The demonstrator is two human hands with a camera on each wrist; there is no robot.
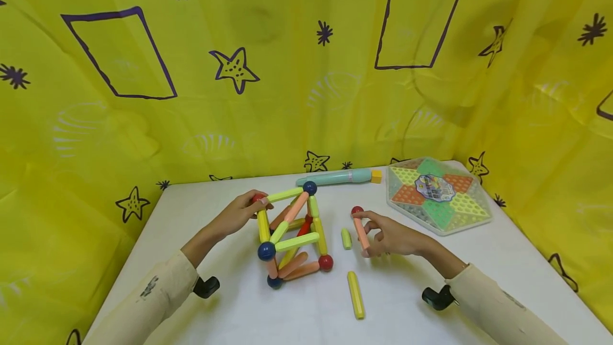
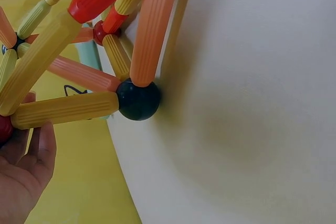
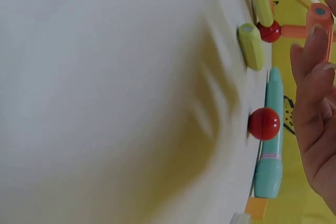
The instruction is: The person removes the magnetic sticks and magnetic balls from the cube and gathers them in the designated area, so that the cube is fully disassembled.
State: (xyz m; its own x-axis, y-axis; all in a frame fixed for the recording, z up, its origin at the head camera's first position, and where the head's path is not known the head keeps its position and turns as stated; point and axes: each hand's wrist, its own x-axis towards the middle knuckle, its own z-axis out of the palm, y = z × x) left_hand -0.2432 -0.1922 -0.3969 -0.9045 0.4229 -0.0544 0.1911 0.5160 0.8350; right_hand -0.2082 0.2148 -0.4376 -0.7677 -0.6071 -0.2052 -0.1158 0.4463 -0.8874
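A cube-like frame of magnetic rods and balls (image 1: 298, 240) stands on the white table. At its upper left corner my left hand (image 1: 241, 211) grips the red ball (image 1: 258, 198). The left wrist view shows these fingers (image 2: 46, 153) by a yellow rod (image 2: 68, 109), with a dark blue ball (image 2: 138, 100) at its other end. To the right of the frame, my right hand (image 1: 395, 236) pinches a loose salmon rod (image 1: 361, 233). Its end (image 3: 319, 11) faces the right wrist camera. A separate red ball (image 3: 264, 124) sits on the table beyond that hand.
A short light-green rod (image 1: 346, 239) and a longer yellow rod (image 1: 356, 295) lie between frame and right hand. Behind are a teal pen-shaped object (image 1: 335, 177), a small orange-yellow block (image 1: 376, 176) and a hexagonal game board (image 1: 414, 212). A yellow patterned curtain (image 1: 287, 121) borders the table.
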